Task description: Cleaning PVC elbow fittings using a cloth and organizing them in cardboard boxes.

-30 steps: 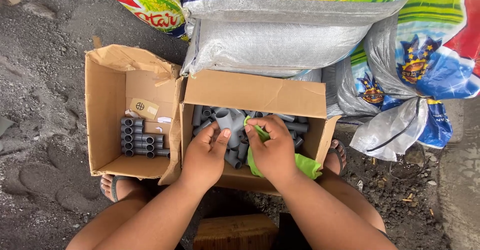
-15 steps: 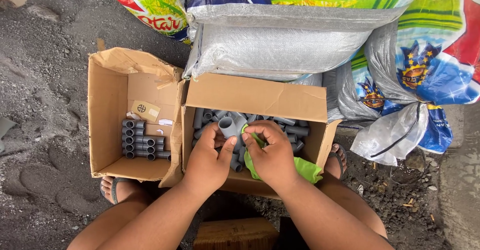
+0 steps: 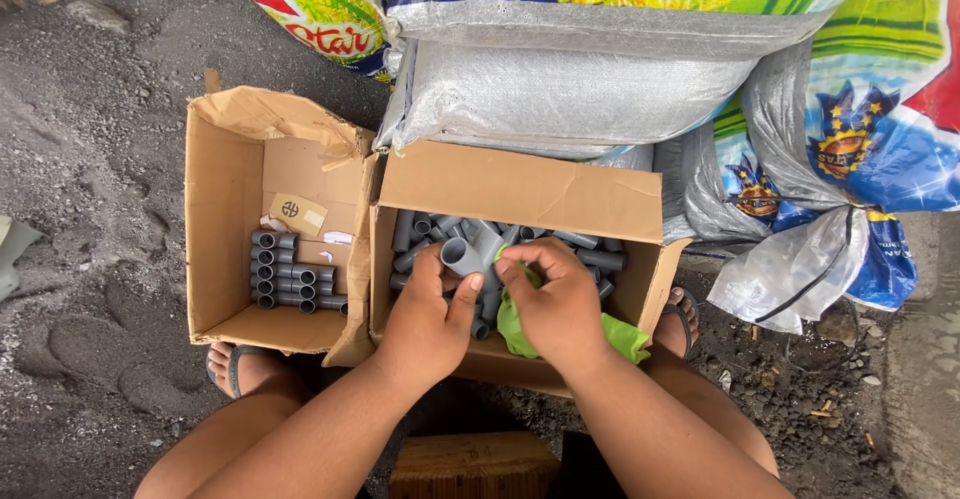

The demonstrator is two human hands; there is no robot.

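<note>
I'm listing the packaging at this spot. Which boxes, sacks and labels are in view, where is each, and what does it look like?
Left cardboard box: brown, open, grey pipe fittings stacked inside.
Paper label: pale tan, stuck to that box's inner wall.
Right cardboard box: brown, open, under both hands, full of loose grey fittings.
Woven sacks: piled behind the boxes, silver-grey with bright printed panels.
Clear plastic bag: crumpled, at right.

Matt grey plastic pipe fitting point(image 3: 462, 255), smooth-walled. Soft green cloth point(image 3: 520, 329), crumpled. Plain brown cardboard boxes point(image 3: 520, 191), dull, frayed at the flaps. Woven plastic sacks point(image 3: 560, 89), faintly glossy, silvery and printed. Rough dark gritty ground point(image 3: 90, 159). Bare wood block point(image 3: 470, 464), unfinished.
</note>
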